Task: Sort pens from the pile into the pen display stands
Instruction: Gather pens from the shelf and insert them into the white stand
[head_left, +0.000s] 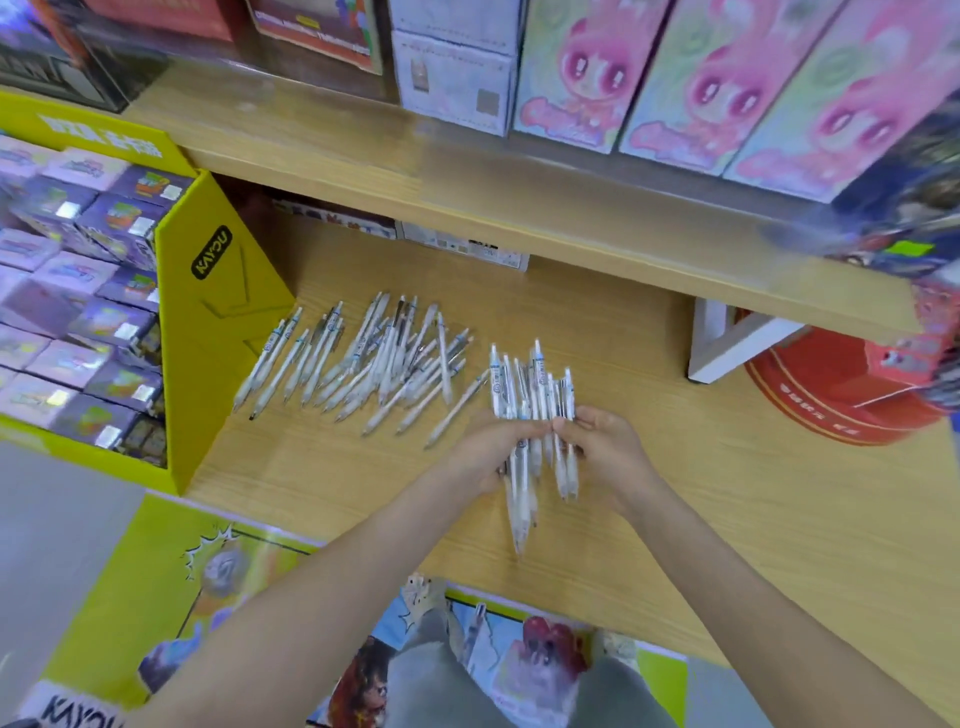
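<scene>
Fingers of left hand (488, 451) and right hand (607, 444) grasp a pen bundle (535, 392), seemingly fanned, beside the pile (374, 358).

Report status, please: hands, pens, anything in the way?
Left hand and right hand both grip one pen bundle. Pile lies loose on shelf. Nothing blocks it; no pen stand in view.

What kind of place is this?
Probably a toy and stationery shop: pink character boxes line the shelf, a yellow display stand holds small boxes, and pens lie piled on the counter.
</scene>
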